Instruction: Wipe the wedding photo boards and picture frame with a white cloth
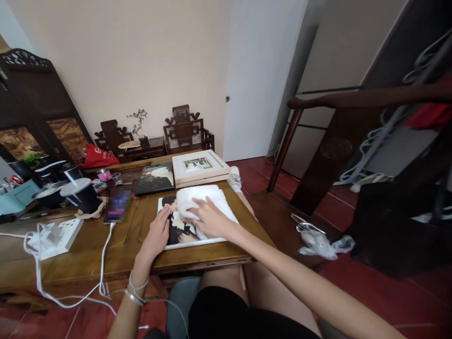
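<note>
A photo panel (pixel 171 239) with a dark picture and a pale margin lies near the table's front edge. Over much of its right part spreads a folded white cloth (pixel 219 200), which hides what is under it. My right hand (pixel 209 219) presses on this cloth and grips it with bent fingers. Along the panel's left edge rests my left hand (pixel 158 230), its fingers stretched out flat and touching the surface, holding nothing.
Behind lie a dark photo panel (pixel 155 178) and a pale wooden picture frame (pixel 221 171). On the left stand a lidded drink cup (pixel 80 194), a phone (pixel 117 206) on a white cable, and a power strip (pixel 65 238). A wooden chair (pixel 310 155) is at right.
</note>
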The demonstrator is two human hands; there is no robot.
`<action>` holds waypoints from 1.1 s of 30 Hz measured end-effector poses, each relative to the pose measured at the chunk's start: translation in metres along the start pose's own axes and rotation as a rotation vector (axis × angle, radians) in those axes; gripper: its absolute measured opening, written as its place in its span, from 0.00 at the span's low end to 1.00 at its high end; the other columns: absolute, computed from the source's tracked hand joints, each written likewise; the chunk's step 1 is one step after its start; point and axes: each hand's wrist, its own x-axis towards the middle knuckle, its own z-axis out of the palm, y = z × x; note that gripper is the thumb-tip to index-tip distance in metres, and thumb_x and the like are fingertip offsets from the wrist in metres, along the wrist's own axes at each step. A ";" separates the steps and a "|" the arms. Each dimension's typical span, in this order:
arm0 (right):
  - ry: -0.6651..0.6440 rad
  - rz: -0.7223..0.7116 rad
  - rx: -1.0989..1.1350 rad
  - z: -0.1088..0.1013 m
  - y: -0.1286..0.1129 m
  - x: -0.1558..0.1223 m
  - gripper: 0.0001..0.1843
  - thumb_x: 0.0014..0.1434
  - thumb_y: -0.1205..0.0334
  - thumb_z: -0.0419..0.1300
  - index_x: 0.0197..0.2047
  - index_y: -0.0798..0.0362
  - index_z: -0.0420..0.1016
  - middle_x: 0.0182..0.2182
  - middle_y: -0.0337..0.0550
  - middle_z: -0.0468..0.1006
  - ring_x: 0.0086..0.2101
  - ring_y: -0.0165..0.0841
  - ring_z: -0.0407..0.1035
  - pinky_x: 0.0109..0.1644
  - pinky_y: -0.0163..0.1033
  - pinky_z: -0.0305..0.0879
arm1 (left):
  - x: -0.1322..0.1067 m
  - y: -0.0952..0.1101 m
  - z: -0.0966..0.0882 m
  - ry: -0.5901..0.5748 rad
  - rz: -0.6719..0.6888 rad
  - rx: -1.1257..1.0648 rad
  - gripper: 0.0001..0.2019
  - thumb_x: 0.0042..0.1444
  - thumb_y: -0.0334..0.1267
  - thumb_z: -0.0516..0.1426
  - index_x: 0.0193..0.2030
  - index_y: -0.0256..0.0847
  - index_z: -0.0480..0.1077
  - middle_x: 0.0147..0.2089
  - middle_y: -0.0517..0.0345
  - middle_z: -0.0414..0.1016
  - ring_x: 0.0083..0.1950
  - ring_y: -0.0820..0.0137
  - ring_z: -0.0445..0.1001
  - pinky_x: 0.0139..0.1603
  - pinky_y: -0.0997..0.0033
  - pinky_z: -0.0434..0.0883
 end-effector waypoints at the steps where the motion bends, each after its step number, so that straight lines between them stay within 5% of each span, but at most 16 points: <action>1: -0.011 -0.033 0.029 0.000 -0.010 -0.006 0.17 0.62 0.66 0.51 0.52 0.54 0.73 0.52 0.54 0.75 0.63 0.49 0.52 0.62 0.65 0.43 | 0.000 -0.001 0.001 0.004 0.001 0.004 0.22 0.64 0.36 0.42 0.63 0.39 0.61 0.68 0.50 0.58 0.70 0.67 0.55 0.70 0.56 0.52; 6: -0.077 -0.142 0.166 -0.012 -0.046 -0.056 0.17 0.56 0.71 0.53 0.46 0.52 0.76 0.50 0.49 0.77 0.63 0.43 0.51 0.66 0.60 0.38 | 0.001 -0.002 0.002 0.008 0.013 0.007 0.22 0.64 0.37 0.42 0.63 0.38 0.61 0.68 0.49 0.59 0.69 0.66 0.56 0.70 0.57 0.52; 10: -0.058 -0.083 0.171 -0.024 -0.035 -0.075 0.15 0.63 0.62 0.51 0.47 0.51 0.76 0.57 0.49 0.70 0.61 0.42 0.57 0.67 0.53 0.45 | 0.000 -0.002 0.002 -0.001 -0.010 0.014 0.23 0.64 0.36 0.42 0.64 0.37 0.60 0.69 0.47 0.57 0.70 0.66 0.54 0.70 0.55 0.52; 17: 0.005 0.131 -0.011 -0.020 0.009 -0.042 0.17 0.62 0.66 0.49 0.49 0.55 0.74 0.55 0.54 0.72 0.59 0.46 0.59 0.63 0.58 0.50 | -0.001 0.002 -0.001 -0.021 -0.027 -0.017 0.22 0.64 0.36 0.43 0.64 0.41 0.60 0.69 0.50 0.57 0.70 0.66 0.53 0.70 0.54 0.51; 20: 0.030 0.143 -0.028 -0.007 0.001 -0.019 0.17 0.63 0.64 0.50 0.50 0.55 0.73 0.53 0.56 0.73 0.60 0.50 0.56 0.61 0.65 0.46 | -0.001 0.009 -0.005 0.042 -0.026 -0.062 0.23 0.65 0.40 0.44 0.65 0.40 0.58 0.70 0.50 0.56 0.70 0.67 0.53 0.70 0.59 0.50; 23: -0.009 0.008 0.049 0.001 -0.020 -0.009 0.17 0.61 0.66 0.51 0.52 0.53 0.73 0.54 0.52 0.73 0.62 0.50 0.52 0.61 0.67 0.43 | -0.001 0.016 -0.009 0.192 -0.053 -0.157 0.24 0.66 0.45 0.43 0.67 0.39 0.55 0.70 0.50 0.55 0.70 0.66 0.54 0.70 0.60 0.50; 29: -0.116 -0.314 0.253 -0.012 -0.043 -0.035 0.14 0.59 0.69 0.54 0.46 0.51 0.76 0.51 0.46 0.76 0.62 0.39 0.55 0.68 0.54 0.37 | -0.002 0.021 -0.008 0.303 -0.082 -0.250 0.27 0.67 0.50 0.40 0.66 0.37 0.57 0.69 0.47 0.57 0.69 0.64 0.56 0.70 0.59 0.51; 33: -0.143 -0.124 0.306 -0.025 -0.025 -0.056 0.15 0.64 0.58 0.52 0.49 0.49 0.76 0.56 0.44 0.72 0.61 0.42 0.57 0.65 0.49 0.48 | -0.003 0.017 -0.004 0.219 -0.073 -0.144 0.27 0.66 0.48 0.42 0.67 0.35 0.55 0.69 0.45 0.57 0.69 0.64 0.56 0.69 0.59 0.53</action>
